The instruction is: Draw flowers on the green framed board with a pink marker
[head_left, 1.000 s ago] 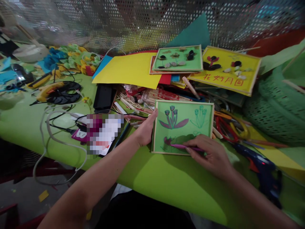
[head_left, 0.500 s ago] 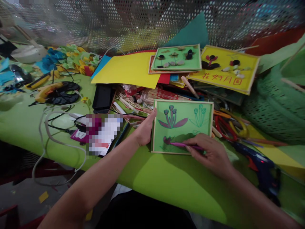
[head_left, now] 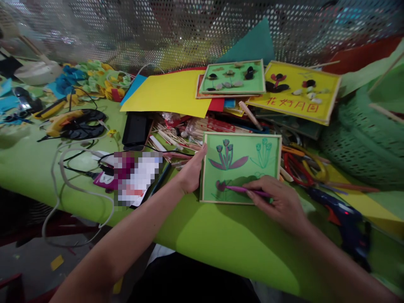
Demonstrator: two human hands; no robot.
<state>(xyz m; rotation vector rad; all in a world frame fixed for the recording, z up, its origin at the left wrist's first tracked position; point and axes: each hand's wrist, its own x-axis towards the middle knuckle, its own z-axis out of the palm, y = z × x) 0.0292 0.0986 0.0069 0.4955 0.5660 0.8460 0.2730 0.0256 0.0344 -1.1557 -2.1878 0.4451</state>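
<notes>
A green framed board (head_left: 252, 151) with drawn purple and green tulips lies on the green table (head_left: 221, 235). My left hand (head_left: 192, 171) rests flat against the board's left edge, thumb on the frame. My right hand (head_left: 279, 203) grips a purple pen (head_left: 240, 189) whose tip touches a purple flower shape at the board's lower left. The hand covers the board's lower right part.
Wooden sticks (head_left: 183, 136), a black box (head_left: 136, 128), a white cable (head_left: 67, 181), a yellow glue gun (head_left: 61, 121), yellow paper (head_left: 170, 92) and two framed pictures (head_left: 233, 78) (head_left: 296, 90) crowd the back. A blue glue gun (head_left: 345, 219) and a green basket (head_left: 366, 143) stand at right.
Almost nothing has moved: the pen tip has stayed on the purple flower shape and the right hand has shifted only slightly. The left hand keeps its place on the frame.
</notes>
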